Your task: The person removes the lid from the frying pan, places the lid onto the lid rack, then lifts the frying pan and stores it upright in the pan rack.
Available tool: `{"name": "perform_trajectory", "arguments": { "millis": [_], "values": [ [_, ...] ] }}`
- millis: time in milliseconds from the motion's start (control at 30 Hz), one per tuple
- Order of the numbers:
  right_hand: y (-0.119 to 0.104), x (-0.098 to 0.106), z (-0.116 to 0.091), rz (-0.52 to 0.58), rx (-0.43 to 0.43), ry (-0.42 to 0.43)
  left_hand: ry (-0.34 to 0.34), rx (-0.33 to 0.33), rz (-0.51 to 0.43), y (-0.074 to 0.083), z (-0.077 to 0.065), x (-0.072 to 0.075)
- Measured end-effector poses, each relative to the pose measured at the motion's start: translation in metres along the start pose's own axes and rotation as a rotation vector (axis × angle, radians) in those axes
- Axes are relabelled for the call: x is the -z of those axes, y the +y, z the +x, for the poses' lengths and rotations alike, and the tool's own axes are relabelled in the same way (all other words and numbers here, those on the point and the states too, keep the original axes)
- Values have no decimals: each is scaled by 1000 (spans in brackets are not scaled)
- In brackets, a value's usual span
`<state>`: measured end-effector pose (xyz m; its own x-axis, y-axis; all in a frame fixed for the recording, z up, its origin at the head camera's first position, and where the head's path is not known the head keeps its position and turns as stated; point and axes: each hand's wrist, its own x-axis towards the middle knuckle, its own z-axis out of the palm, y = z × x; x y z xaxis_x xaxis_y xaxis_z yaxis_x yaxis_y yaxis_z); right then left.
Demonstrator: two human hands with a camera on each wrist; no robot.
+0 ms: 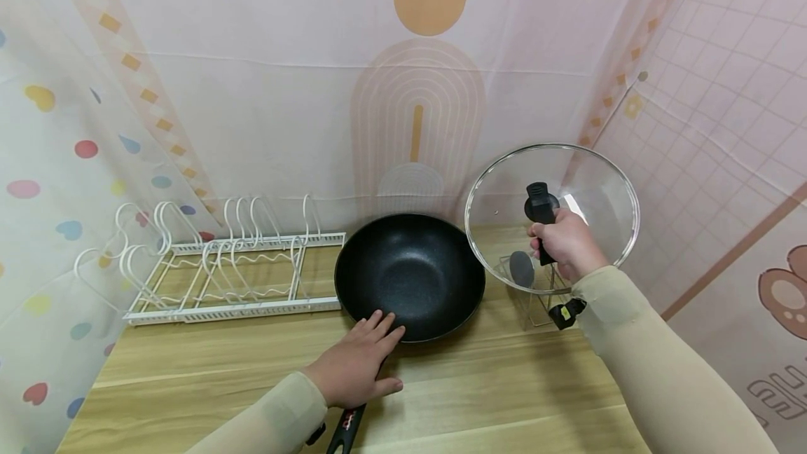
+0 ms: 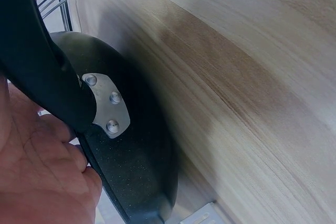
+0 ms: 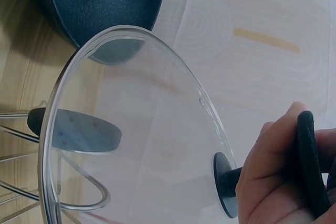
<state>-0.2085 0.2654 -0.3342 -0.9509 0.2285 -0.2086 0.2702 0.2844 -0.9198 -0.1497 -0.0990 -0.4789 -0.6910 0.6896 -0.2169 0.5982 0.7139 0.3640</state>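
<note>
A black wok (image 1: 410, 272) sits on the wooden table, its handle (image 1: 348, 429) pointing toward me. My left hand (image 1: 359, 363) lies over the base of that handle with fingers spread straight, fingertips at the near rim. In the left wrist view, the palm (image 2: 42, 161) is beside the handle and a riveted metal plate (image 2: 110, 103) joins it to the wok. My right hand (image 1: 570, 240) grips the black knob handle of a clear glass lid (image 1: 592, 181). The lid is raised and tilted at the wok's right, in front of a wire rack (image 1: 536, 314).
A white dish rack (image 1: 233, 310) with upright loops stands left of the wok, near its rim. Through the lid shows a grey rounded piece (image 1: 522, 269) on the wire rack. A printed curtain (image 1: 284, 90) hangs behind the table (image 1: 473, 398).
</note>
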Motion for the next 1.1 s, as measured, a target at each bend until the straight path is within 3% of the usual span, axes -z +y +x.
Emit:
{"name": "perform_trajectory", "arguments": {
  "millis": [1100],
  "values": [
    [-4,14,2,-31,1,82,5,-1,3,0,1,0]
  ]
}}
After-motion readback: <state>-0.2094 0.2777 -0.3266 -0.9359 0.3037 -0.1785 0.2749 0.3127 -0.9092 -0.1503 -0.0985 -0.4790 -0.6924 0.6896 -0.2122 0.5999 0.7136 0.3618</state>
